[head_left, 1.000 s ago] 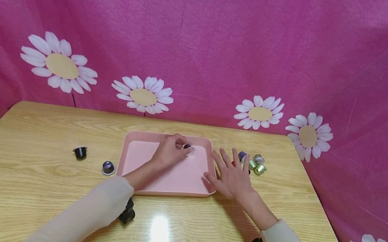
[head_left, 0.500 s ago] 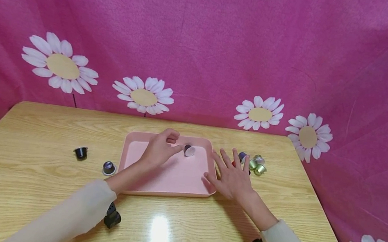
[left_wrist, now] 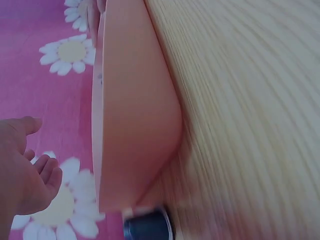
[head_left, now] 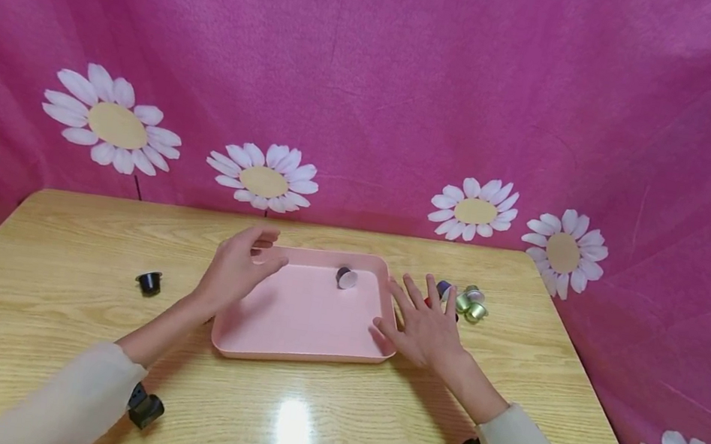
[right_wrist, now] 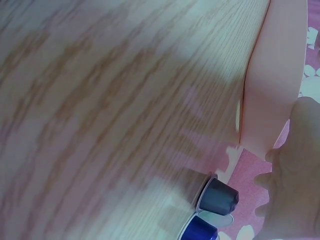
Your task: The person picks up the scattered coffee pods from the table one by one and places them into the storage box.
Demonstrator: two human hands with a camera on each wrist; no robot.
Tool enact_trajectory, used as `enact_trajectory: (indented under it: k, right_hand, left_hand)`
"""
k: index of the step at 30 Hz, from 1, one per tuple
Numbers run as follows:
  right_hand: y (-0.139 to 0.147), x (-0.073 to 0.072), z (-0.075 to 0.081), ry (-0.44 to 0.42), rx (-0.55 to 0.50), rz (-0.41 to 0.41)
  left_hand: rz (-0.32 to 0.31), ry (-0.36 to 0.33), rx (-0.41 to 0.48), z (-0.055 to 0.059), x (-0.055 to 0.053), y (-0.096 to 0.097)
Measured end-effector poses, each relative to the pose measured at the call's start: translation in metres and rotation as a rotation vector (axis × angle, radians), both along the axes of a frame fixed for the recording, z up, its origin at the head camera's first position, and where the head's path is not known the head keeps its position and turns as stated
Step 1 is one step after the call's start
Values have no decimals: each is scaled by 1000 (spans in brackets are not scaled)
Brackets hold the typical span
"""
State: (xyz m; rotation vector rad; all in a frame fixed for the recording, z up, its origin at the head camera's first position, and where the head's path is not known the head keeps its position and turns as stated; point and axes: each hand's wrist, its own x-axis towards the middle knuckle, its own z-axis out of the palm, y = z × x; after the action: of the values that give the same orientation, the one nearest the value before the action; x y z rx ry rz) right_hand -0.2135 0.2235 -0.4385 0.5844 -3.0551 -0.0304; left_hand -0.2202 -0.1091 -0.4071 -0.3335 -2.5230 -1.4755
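Note:
A pink tray (head_left: 304, 321) lies on the wooden table. Inside it, near the far right corner, a dark coffee capsule (head_left: 346, 278) lies on its side with its pale lid showing. My left hand (head_left: 233, 269) hovers over the tray's left edge, fingers loosely bent and thumb apart, holding nothing. My right hand (head_left: 425, 330) spreads its fingers at the tray's right edge, thumb at the rim. Under and beyond those fingers are a blue capsule (right_wrist: 199, 229), a dark grey capsule (right_wrist: 218, 196) and a mostly hidden red one (head_left: 428, 302).
Green capsules (head_left: 476, 312) cluster right of the right hand. A black capsule (head_left: 149, 282) sits on the table at the left. Another dark capsule (left_wrist: 148, 227) stands by the tray's left side, hidden by my left arm in the head view. A pink flowered cloth (head_left: 372, 103) hangs behind the table.
My left hand has let go of the dark coffee capsule in the tray and moved left, to the tray's left edge. The right hand has stayed in place.

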Motion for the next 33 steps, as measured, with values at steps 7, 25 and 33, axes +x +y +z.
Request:
enact_trajectory:
  k: [7, 25, 33]
  right_hand:
    - [1, -1, 1, -15, 9, -6]
    - [0, 0, 0, -5, -6, -4]
    - [-1, 1, 1, 8, -7, 3]
  left_hand:
    - [35, -6, -80, 0, 9, -43]
    - [99, -60, -160, -10, 41, -124]
    - [85, -99, -198, -22, 48, -142]
